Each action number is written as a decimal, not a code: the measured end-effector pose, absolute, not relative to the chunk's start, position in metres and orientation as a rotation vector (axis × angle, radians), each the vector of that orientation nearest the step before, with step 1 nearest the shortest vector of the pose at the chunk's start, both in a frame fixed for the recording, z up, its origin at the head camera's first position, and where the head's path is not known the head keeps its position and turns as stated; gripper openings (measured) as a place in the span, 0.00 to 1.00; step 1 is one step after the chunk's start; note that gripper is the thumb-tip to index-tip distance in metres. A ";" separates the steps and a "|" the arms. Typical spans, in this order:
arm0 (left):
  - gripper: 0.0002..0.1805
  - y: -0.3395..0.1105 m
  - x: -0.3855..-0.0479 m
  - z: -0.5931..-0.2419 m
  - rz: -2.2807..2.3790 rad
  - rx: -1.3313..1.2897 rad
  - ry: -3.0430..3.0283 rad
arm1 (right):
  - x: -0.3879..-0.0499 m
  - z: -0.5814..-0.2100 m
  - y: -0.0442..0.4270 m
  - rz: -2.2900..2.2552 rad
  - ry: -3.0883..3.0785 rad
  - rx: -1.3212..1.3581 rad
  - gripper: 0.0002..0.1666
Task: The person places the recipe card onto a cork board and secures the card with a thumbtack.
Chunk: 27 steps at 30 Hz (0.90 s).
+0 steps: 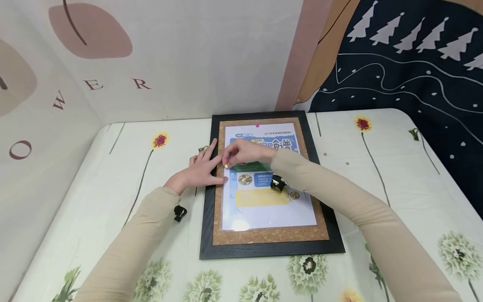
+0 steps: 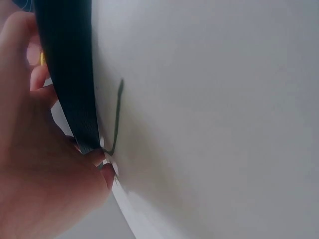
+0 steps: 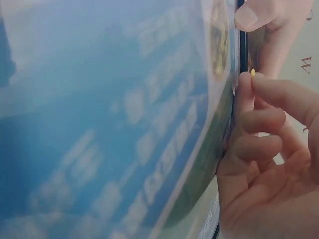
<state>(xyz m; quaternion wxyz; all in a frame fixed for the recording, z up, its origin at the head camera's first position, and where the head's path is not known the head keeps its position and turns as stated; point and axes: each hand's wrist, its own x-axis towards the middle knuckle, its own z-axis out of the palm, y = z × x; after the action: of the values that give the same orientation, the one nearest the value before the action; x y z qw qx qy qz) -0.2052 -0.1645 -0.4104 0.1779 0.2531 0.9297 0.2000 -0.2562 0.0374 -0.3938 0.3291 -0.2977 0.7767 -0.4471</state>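
Observation:
A framed cork board lies on the table, with a printed poster on it under a glossy surface. My right hand pinches a small yellow push pin between thumb and forefinger at the poster's left edge. Spread over the left side of the black frame, my left hand has its thumb on the poster's edge and its other fingers along the frame. A pink push pin sits at the poster's top middle. The yellow pin's point is hidden.
Under the board is a white tablecloth printed with flowers. A pale curtain hangs behind the table, and a dark cloth with tree prints hangs at the right. Black wrist devices are on both sleeves.

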 end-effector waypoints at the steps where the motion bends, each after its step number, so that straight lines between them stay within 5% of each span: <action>1: 0.41 -0.165 -0.205 -0.410 0.567 0.719 2.630 | -0.256 -0.394 0.037 -1.170 2.044 -0.746 0.06; 27: 0.45 -0.164 -0.205 -0.410 0.568 0.713 2.625 | -0.250 -0.390 0.025 -1.132 2.128 -0.462 0.06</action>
<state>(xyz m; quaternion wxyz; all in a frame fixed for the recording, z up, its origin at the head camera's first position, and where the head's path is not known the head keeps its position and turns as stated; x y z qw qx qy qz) -0.2052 -0.1644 -0.4101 0.1803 0.2525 0.9291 0.2011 -0.2499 0.0246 -0.3896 0.3367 -0.1773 0.8165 -0.4343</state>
